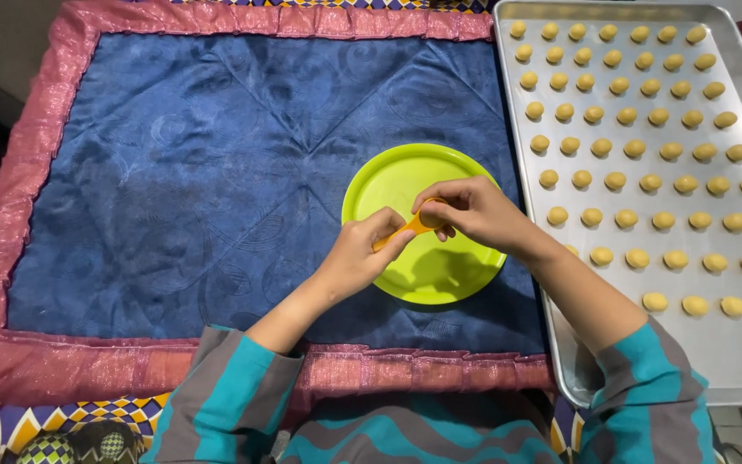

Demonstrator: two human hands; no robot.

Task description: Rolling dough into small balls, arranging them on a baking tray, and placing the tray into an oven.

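Note:
My left hand (361,255) grips the handle of a small orange measuring spoon (405,230) over a lime-green plastic plate (392,176). My right hand (474,212) has its fingertips pinched on the bowl of the spoon, where a bit of yellow dough shows. Both hands hover above the plate's middle. The plate lies on a blue quilted cloth (216,172) with a pink border.
A metal baking tray (732,352) lies to the right, filled with several rows of small yellow dough balls (616,181). Its near part is bare metal. My striped teal and grey sleeves (225,395) reach in from below.

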